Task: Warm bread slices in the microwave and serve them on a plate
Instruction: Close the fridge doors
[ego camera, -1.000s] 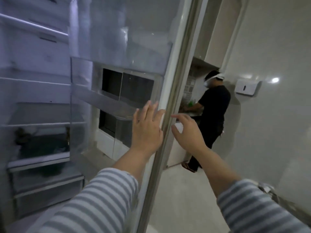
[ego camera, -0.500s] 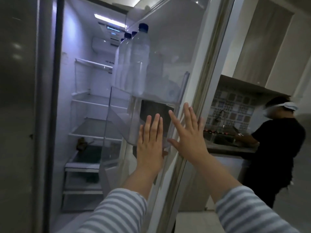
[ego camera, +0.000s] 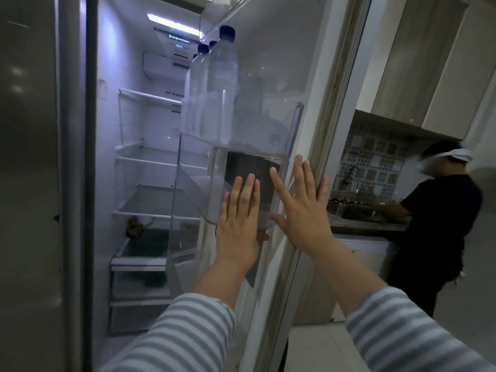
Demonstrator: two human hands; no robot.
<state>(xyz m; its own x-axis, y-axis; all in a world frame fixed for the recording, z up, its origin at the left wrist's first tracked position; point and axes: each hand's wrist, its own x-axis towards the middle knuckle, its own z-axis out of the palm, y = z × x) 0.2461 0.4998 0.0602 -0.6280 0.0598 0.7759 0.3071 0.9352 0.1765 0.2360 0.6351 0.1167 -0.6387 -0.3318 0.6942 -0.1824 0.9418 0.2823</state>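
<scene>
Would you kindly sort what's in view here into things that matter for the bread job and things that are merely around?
In use:
left hand, flat on the fridge door
right hand, flat on the door's edge

Just around:
water bottles in the door bin
fridge shelves
another person at the sink

No bread in sight.

Crisper lump (ego camera: 135, 226), maybe food, indistinct

Open fridge door (ego camera: 308, 76) holds clear bottles (ego camera: 222, 84) in its bin; a person (ego camera: 440, 224) stands at the sink (ego camera: 357, 213).
</scene>
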